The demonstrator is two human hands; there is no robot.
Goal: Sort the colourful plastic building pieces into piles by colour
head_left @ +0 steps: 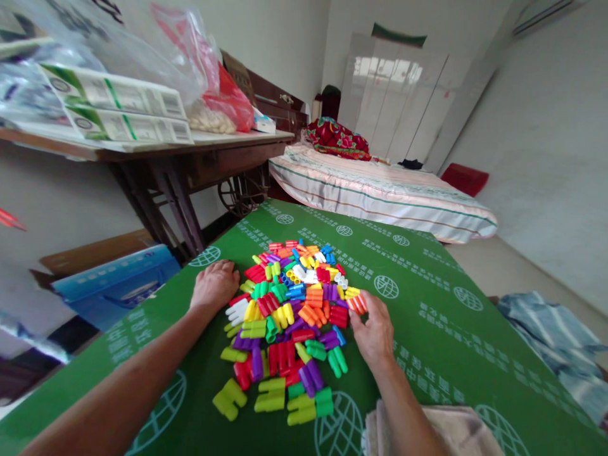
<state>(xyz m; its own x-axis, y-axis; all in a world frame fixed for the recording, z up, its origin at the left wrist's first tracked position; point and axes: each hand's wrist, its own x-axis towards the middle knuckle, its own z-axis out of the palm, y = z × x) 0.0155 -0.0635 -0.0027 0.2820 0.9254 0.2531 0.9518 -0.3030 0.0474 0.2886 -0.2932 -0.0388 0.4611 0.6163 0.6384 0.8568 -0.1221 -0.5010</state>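
Observation:
A heap of colourful plastic building pieces (pixel 285 348), made of short joined tubes, lies on the green table cover (pixel 190 405). At the heap's left edge my left hand (pixel 216 285) rests palm down, fingers lying on the cover, with no piece seen in it. On the right side, my right hand (pixel 375 329) has thumb and fingers closed around an orange piece (pixel 357 304) with pale gaps. Nearby in the heap are a dark red piece (pixel 339 316) and a purple piece (pixel 330 292). Several lime-green pieces (pixel 270 396) lie at the near edge.
A folded cloth (pixel 456 427) lies by my right forearm. To the left stands a wooden table (pixel 204 171) with boxes (pixel 123 117) and plastic bags. A blue carton (pixel 118 294) is below it. Beyond are a bed (pixel 380 190) and a blue-striped cloth (pixel 555 335) at right.

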